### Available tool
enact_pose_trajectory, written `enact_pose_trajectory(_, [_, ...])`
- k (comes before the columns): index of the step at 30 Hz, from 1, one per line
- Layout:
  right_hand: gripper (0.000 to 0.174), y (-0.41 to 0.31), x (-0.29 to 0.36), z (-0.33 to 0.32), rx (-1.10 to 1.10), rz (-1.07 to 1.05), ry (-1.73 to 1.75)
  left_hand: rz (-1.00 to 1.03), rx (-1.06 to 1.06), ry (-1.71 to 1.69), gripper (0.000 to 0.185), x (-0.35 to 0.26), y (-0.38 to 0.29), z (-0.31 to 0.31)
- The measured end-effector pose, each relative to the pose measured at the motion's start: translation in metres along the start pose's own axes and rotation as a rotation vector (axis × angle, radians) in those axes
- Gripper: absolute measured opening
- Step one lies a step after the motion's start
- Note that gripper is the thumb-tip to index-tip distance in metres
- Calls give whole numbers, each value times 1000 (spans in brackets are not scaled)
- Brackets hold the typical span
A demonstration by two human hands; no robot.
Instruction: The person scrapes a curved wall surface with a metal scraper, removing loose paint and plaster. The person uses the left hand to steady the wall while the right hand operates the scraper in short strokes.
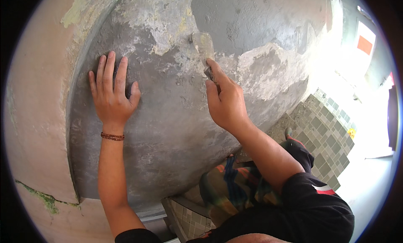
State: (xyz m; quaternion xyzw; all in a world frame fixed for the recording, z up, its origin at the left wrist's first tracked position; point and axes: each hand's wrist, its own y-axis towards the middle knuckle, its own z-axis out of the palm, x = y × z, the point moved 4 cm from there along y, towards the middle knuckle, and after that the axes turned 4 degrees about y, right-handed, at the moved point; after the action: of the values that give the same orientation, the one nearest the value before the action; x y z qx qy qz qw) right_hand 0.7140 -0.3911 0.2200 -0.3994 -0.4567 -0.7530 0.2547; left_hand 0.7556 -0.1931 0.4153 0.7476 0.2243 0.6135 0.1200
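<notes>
My right hand (226,101) is closed around the handle of a scraper or trowel (204,44), with the index finger stretched along it. The flat blade lies against the wall, over a pale, patchy area. To its left, my left hand (111,91) rests palm down on the grey wall surface (163,117), its fingers spread and nothing held. A double string of brown beads (112,136) circles the left wrist. Parts of the wall show rough whitish and yellowish patches beside smoother dark grey coating.
A raised beige wall border (41,117) curves along the left, with a green-stained crack (47,200) low down. A tiled floor (324,132) lies at the right, near a person's foot (288,132). Bright light falls beyond. A tiled ledge (190,219) is below.
</notes>
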Motion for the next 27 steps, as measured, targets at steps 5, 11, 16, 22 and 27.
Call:
enact_pose_trajectory(5, [50, 1, 4, 2, 18, -17, -31, 12, -1, -15, 60, 0, 0, 0])
enact_pose_trajectory(11, [51, 7, -2, -4, 100, 128, -21, 8, 2, -39, 61, -1, 0, 0])
enact_pose_trajectory(16, [49, 11, 5, -5, 42, 48, 1, 1, -7, -8, 60, 0, 0, 1])
enact_pose_trajectory(22, [48, 19, 11, -10, 72, 100, 3, 5, -9, -28, 62, 0, -1, 0])
enact_pose_trajectory(27, [48, 27, 14, -15, 23, 57, 5, 6, 1, -34, 62, -1, 0, -1])
